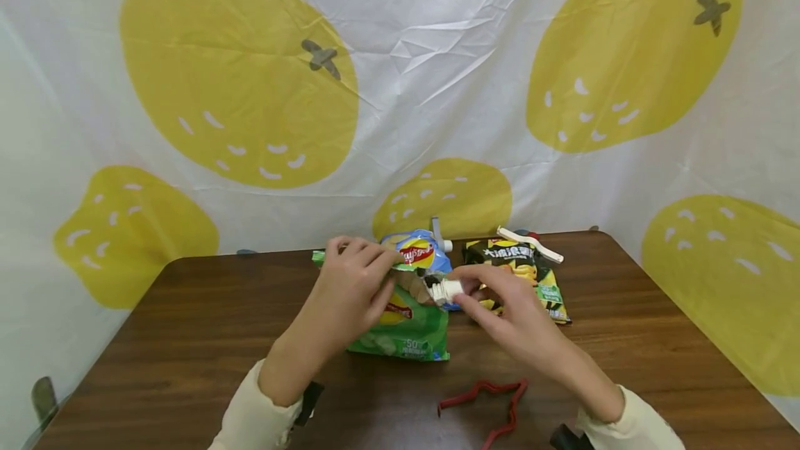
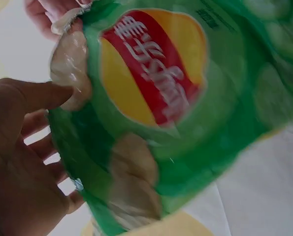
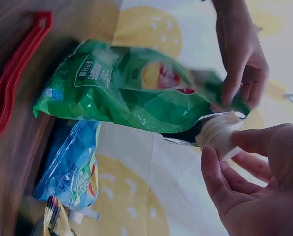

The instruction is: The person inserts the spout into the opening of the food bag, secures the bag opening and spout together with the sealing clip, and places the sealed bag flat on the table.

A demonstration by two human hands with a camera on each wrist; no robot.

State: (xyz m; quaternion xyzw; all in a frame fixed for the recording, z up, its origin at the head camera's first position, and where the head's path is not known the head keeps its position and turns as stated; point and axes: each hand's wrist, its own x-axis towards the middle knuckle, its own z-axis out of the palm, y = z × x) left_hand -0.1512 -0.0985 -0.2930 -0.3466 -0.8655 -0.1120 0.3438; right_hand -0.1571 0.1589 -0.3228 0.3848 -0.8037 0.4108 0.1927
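Observation:
A green Lay's chip bag (image 1: 406, 335) stands on the table with its torn top edge up. My left hand (image 1: 356, 276) grips that top edge, and in the left wrist view the thumb (image 2: 48, 93) lies on the bag's front with fingers behind it. My right hand (image 1: 512, 311) pinches a small white ribbed piece (image 3: 219, 132) between thumb and fingers at the bag's open corner. Silvery lining shows at that opening. Whether the white piece reaches inside the bag, I cannot tell.
Behind stands a blue Lay's bag (image 1: 421, 248) with a spouted clip (image 1: 441, 236). To its right lies a black and yellow snack bag (image 1: 509, 255) with a white clip (image 1: 531, 244) along its top. A bent red strip (image 1: 487, 389) lies near the front. A lemon-printed cloth (image 1: 437, 89) hangs behind.

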